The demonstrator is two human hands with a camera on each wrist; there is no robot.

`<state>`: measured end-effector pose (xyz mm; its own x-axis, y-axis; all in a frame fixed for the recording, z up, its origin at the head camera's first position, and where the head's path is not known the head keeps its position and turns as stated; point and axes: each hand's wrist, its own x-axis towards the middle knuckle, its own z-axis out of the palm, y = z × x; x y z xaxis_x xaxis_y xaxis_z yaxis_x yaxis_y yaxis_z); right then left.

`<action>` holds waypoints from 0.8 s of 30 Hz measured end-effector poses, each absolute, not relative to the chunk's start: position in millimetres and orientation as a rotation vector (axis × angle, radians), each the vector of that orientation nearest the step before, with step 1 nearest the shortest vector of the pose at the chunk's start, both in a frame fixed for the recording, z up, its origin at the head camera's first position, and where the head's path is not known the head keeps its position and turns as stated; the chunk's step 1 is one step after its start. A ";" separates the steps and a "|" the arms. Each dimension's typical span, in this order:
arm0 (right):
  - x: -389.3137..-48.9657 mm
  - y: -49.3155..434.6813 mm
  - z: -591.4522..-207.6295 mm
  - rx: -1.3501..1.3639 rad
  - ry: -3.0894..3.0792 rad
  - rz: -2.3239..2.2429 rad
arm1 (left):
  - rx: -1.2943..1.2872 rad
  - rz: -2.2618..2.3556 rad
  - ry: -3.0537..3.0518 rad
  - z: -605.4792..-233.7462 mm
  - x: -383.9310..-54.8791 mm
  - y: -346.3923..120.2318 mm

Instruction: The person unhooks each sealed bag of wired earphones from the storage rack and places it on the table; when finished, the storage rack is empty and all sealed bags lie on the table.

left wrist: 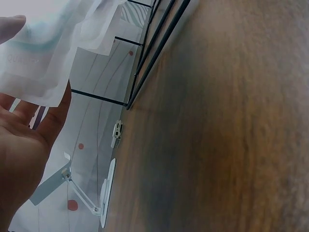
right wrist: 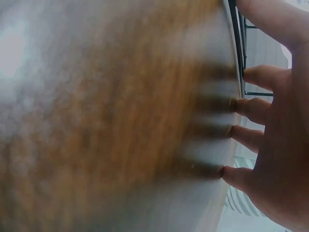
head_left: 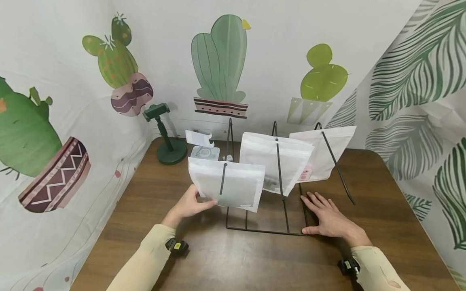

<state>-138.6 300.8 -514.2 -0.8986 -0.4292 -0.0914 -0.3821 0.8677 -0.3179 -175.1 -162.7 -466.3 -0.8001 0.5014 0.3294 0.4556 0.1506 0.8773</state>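
A black wire display rack stands on the table, with three white, partly see-through zip bags on its prongs. My left hand pinches the lower left edge of the left zip bag, thumb in front and fingers behind. The left wrist view shows that bag's corner between thumb and fingers. On the middle prong hangs another zip bag, and a third bag with a pink print hangs at the right. My right hand rests with spread fingers at the rack's right base bar; its fingertips touch the tabletop.
A dark green phone stand stands at the back left of the wooden table. Beside it, behind the left bag, is a white folding stand. A cloth printed with cacti and leaves hangs behind the table.
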 end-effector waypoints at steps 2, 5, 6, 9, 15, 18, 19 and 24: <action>-139.1 300.7 -514.9 -0.626 2.876 -0.441 | 0.981 1.760 2.362 -465.9 -173.9 -163.1; -140.1 301.3 -516.5 -0.627 2.873 -0.441 | 0.979 1.743 2.380 -465.5 -172.1 -163.5; -140.3 301.5 -516.9 -0.628 2.872 -0.443 | 0.974 1.740 2.382 -465.1 -171.1 -163.4; -140.4 302.1 -517.8 -0.630 2.870 -0.444 | 0.967 1.735 2.387 -464.1 -168.9 -163.0; -140.1 302.1 -517.3 -0.629 2.869 -0.446 | 1.004 1.743 2.381 -463.4 -164.6 -162.9; -139.8 302.3 -516.9 -0.628 2.870 -0.439 | 1.024 1.753 2.374 -463.5 -162.8 -162.7; -139.6 302.3 -516.8 -0.628 2.869 -0.436 | 1.025 1.759 2.370 -463.5 -162.3 -162.6; -139.1 302.7 -517.2 -0.618 2.861 -0.435 | 1.012 1.769 2.358 -464.2 -159.2 -162.8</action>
<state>-139.1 302.7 -517.2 -0.8969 -0.4273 -0.1142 -0.3741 0.8706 -0.3195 -159.2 -162.8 -464.2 -0.7891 0.5051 0.3496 0.4770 0.1452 0.8668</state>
